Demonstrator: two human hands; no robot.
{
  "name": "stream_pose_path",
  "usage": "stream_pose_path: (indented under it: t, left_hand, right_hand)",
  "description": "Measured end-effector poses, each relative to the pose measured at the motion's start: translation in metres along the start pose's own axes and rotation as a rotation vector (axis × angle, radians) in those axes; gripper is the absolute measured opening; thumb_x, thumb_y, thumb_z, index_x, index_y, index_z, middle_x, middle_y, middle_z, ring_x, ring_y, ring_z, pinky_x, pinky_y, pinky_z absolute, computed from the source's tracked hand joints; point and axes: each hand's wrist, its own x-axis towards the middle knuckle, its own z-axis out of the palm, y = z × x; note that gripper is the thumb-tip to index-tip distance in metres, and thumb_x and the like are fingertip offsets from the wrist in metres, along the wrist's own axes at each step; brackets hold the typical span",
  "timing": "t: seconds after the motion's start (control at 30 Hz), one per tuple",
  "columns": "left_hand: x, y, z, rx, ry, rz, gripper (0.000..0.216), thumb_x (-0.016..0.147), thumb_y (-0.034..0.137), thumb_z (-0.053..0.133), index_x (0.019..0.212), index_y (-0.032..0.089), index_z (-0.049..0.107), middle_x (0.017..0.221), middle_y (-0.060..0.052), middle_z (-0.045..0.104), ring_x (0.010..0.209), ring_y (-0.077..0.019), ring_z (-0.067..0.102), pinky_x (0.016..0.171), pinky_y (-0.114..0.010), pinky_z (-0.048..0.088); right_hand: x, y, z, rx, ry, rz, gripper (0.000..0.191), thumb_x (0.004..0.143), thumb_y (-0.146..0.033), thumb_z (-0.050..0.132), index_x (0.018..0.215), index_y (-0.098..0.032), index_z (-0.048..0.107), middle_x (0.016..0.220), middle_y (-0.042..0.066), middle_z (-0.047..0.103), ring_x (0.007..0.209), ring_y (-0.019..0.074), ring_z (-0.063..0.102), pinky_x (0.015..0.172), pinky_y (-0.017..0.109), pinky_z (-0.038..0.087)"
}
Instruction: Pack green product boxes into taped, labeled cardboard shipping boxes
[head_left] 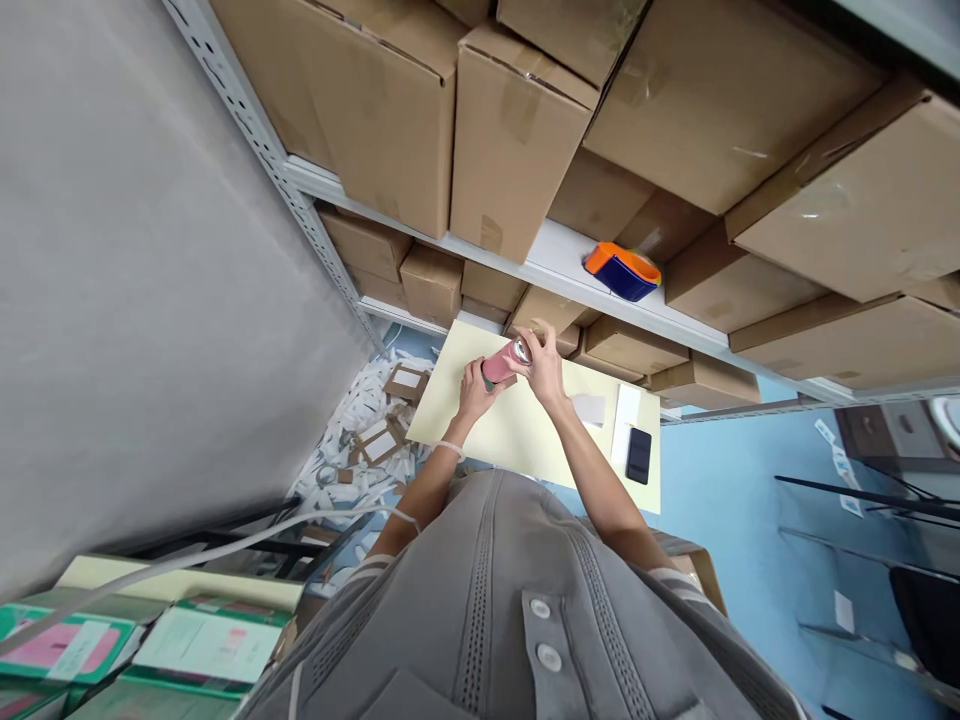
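Note:
A pink cylindrical container (498, 365) with a shiny silvery end and a dark green part at its lower end is held tilted above the pale yellow board (439, 405). My left hand (478, 390) is wrapped round the lower, green end. At the silvery end, my right hand (545, 368) grips with thumb and fingers curled about the rim. Part of the container is hidden by the fingers. To the right of my hands, a white paper slip (589, 409), a white strip (624, 425) and a black phone (638, 456) lie on the board.
Shelves ahead hold several cardboard boxes (517, 130); an orange and blue tape dispenser (622, 271) sits on the shelf edge (551, 270). Paper scraps (360, 400) cover the floor at left. Green and pink boxes (210, 645) stand lower left, with a white cable (247, 530) across.

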Motion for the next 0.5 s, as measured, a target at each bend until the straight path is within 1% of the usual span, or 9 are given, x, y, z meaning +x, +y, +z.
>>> stream_pose_path:
  t: [0.17, 0.37, 0.5]
  left_hand:
    - [-0.002, -0.001, 0.0, -0.024, -0.009, 0.017, 0.072, 0.074, 0.034, 0.074, 0.134, 0.021, 0.037, 0.13, -0.014, 0.048, 0.129, -0.0307, 0.046, 0.105, -0.047, 0.041]
    - [0.003, 0.004, -0.002, -0.022, 0.013, -0.03, 0.067, 0.076, 0.041, 0.073, 0.13, 0.018, 0.041, 0.126, -0.015, 0.051, 0.124, -0.031, 0.05, 0.101, -0.046, 0.043]
    - [0.002, 0.005, -0.003, -0.021, -0.014, -0.031, 0.064, 0.074, 0.036, 0.074, 0.128, 0.018, 0.043, 0.125, -0.015, 0.053, 0.122, -0.0306, 0.052, 0.1, -0.046, 0.043]
  right_hand:
    - [0.004, -0.005, 0.004, -0.055, -0.01, -0.035, 0.044, 0.092, -0.04, 0.057, 0.132, -0.022, 0.055, 0.125, 0.014, 0.054, 0.115, 0.0266, 0.056, 0.094, 0.037, 0.05]
    - [0.004, -0.014, 0.01, -0.003, -0.054, -0.042, 0.044, 0.091, -0.046, 0.057, 0.128, -0.023, 0.058, 0.126, 0.014, 0.054, 0.118, 0.0291, 0.053, 0.095, 0.038, 0.048]
    - [-0.001, -0.011, 0.016, -0.021, -0.089, -0.037, 0.044, 0.091, -0.045, 0.056, 0.13, -0.023, 0.057, 0.125, 0.013, 0.053, 0.116, 0.0293, 0.053, 0.095, 0.038, 0.047]
